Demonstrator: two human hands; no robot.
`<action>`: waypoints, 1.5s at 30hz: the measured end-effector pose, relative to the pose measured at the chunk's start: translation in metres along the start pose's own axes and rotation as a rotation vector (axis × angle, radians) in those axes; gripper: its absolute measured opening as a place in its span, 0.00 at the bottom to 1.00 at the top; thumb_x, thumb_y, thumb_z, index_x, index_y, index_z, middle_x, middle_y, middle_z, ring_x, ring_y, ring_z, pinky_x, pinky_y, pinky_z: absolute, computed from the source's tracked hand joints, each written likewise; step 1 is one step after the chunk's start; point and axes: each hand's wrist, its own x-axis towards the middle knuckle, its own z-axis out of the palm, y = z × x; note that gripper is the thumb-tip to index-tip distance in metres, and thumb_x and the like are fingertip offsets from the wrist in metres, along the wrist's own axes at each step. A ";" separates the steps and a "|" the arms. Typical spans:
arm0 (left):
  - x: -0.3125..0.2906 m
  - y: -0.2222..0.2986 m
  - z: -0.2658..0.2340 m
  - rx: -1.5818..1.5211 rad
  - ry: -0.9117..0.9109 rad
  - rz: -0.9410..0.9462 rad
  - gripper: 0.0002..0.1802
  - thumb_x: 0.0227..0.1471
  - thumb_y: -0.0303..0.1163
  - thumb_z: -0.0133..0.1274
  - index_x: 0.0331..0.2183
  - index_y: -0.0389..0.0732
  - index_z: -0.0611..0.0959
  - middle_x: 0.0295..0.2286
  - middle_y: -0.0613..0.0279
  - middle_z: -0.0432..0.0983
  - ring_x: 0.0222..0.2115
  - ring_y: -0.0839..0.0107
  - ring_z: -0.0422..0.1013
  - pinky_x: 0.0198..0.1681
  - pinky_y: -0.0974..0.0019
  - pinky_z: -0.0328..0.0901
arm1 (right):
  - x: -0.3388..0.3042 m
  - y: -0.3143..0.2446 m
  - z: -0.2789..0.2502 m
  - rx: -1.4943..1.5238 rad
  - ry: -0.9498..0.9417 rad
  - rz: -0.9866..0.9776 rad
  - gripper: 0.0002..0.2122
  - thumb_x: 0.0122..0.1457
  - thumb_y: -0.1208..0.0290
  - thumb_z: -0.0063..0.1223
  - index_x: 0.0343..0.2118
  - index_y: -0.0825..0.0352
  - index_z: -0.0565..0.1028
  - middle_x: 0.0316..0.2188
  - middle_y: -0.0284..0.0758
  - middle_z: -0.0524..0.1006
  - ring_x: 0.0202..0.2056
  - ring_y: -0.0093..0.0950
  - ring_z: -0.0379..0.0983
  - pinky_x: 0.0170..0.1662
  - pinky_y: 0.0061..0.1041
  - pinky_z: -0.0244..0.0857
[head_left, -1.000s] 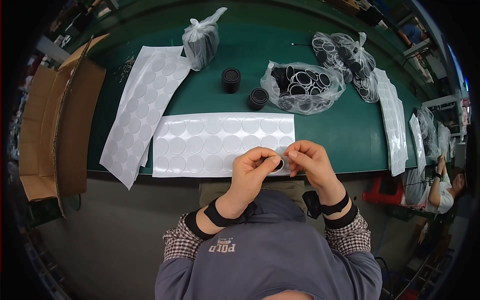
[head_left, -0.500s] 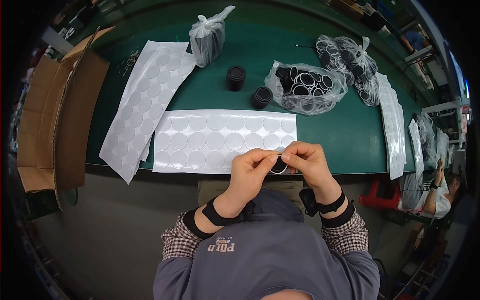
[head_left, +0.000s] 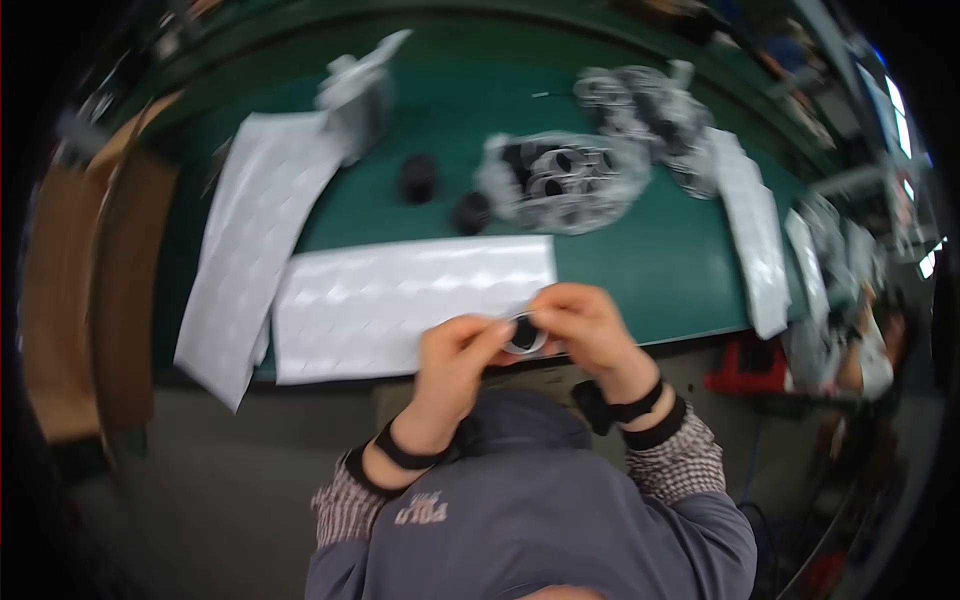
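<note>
Pinching a black disc with a white rim [head_left: 524, 334] in both the left hand [head_left: 452, 362] and the right hand [head_left: 590, 328], with thumbs and fingers closed on its edge, and holding it over the front edge of the green table [head_left: 660, 275], beside the near right corner of a white sheet [head_left: 400, 300] with faint round outlines. Wearing a grey shirt [head_left: 580, 530] with pale lettering [head_left: 422, 510] across the chest, blurring heavily, and a black band [head_left: 405, 453] at each wrist. Facing two black cylinders [head_left: 418, 178] near the middle of the surface, with an open clear bag [head_left: 570, 185] of black and white rings to their right. Having tied bags [head_left: 650, 110] toward the far right corner, a greyish tied bag [head_left: 360, 108] toward the far left corner, and a sheet stack [head_left: 750, 235] along the right edge. Having also overlapping sheets [head_left: 255, 215] near the left edge, overhanging the front edge, with a cardboard box [head_left: 130, 290] alongside. Blurring too much to tell any marks on the bags.
</note>
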 end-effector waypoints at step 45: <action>-0.003 -0.002 -0.006 -0.033 0.018 0.169 0.12 0.45 0.17 0.49 0.36 0.30 0.71 0.26 0.55 0.74 0.26 0.72 0.72 0.30 0.74 0.68 | 0.005 0.008 0.003 0.104 -0.054 -0.107 0.10 0.50 0.82 0.48 0.36 0.74 0.69 0.29 0.37 0.74 0.27 0.21 0.71 0.30 0.17 0.68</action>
